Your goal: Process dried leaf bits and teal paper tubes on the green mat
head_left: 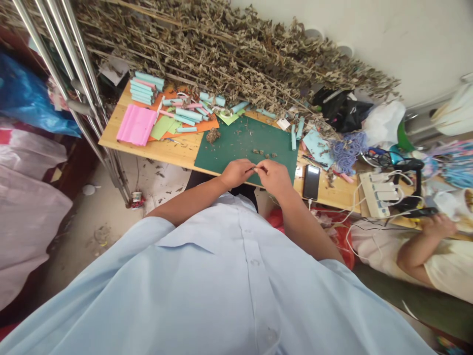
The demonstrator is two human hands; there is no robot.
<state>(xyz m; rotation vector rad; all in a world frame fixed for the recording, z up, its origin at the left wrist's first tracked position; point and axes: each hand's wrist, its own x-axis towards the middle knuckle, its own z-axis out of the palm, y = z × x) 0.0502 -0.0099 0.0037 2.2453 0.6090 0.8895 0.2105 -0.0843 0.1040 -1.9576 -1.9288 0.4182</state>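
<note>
Something thin and pale [254,168] sits pinched between the fingertips of both hands, too small to name; it may be a twig or a strip of paper. It is held over the near edge of the green mat [236,143]. The left hand [236,172] and the right hand [274,176] are both closed on it, knuckles nearly touching. Crumbs of dry leaf [213,135] lie scattered on the mat's flat, matte surface. Behind it a heap of brittle, grey-brown dried branches [229,54] covers the back of the wooden table [173,150]. Rolled blue paper tubes [188,114] and a ribbed pink sheet [136,124] lie to the left; a glossy black phone [311,181] lies to the right. Another person's hand [438,226] is partly cut off at the right edge.
</note>
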